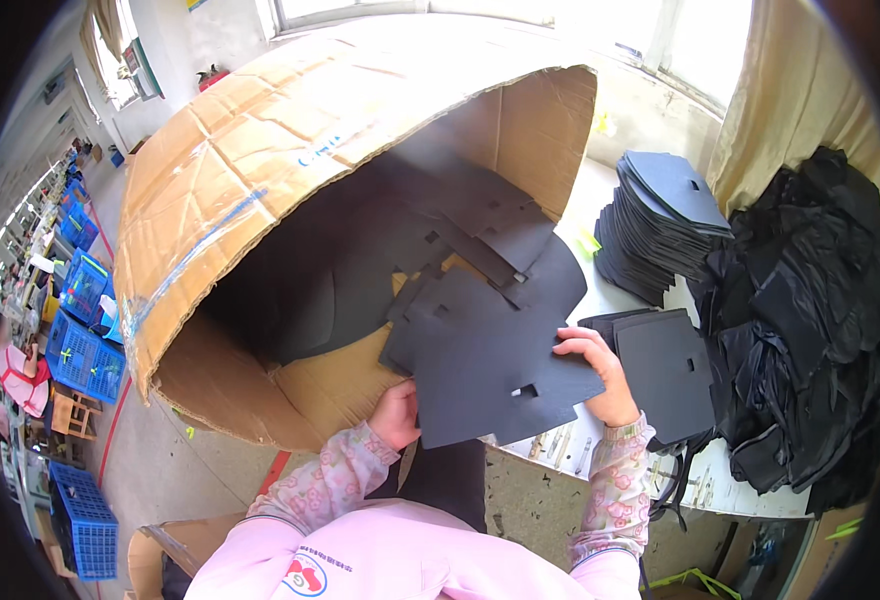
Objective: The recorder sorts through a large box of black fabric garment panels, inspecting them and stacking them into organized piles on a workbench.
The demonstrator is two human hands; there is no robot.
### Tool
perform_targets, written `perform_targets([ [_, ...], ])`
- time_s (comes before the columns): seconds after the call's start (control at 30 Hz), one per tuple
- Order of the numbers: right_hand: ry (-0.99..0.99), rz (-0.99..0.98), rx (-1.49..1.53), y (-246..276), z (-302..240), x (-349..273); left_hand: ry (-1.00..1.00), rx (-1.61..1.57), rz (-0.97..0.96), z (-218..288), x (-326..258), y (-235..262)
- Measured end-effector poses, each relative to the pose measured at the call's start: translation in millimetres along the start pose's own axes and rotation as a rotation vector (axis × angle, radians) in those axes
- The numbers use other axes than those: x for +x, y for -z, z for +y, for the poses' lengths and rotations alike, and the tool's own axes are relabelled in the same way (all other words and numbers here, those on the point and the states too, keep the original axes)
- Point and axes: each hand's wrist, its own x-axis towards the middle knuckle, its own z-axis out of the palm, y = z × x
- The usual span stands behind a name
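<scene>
My left hand [397,414] is closed on the lower left edge of a flat dark sheet [480,385] with a small rectangular slot. My right hand [600,372] grips the right side of the same sheet, its fingers lying over the edge. A second sheet shows partly beneath it, so I may hold more than one. The sheets are at the mouth of a large cardboard box [220,190] lying on its side. Inside the box, more dark slotted sheets [495,215] are strewn in a loose, overlapping pile. How deep that pile goes is hidden in shadow.
Right of the box, a tall stack of dark sheets [660,215] and a lower stack [665,375] stand on a white table [572,445]. Beside them is a heap of black fabric pieces [800,330]. Blue crates [85,520] and a person in pink [20,375] are at far left.
</scene>
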Motion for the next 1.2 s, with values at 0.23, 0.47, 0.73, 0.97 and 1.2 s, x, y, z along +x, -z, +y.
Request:
perform_targets([
  [0.23,-0.251,-0.153,0.413,14.1,-4.0,38.6,-0.597,0.422,0.344,5.3,-1.8,27.2],
  [0.47,-0.326,-0.412,-0.367,-58.4,105.9,104.0,-0.721,0.577,0.539,17.0,38.6,34.3],
  [0.73,-0.387,-0.411,-0.420,-96.3,132.4,101.6,-0.492,0.405,0.174,27.6,31.2,9.8],
  [0.97,-0.313,-0.212,-0.267,-79.7,127.1,66.2,-0.410,0.435,0.087,21.4,33.6,0.9],
  [1.2,-0.168,0.192,0.133,-53.4,51.8,9.9,-0.907,0.984,-0.204,34.7,-36.6,-65.9],
])
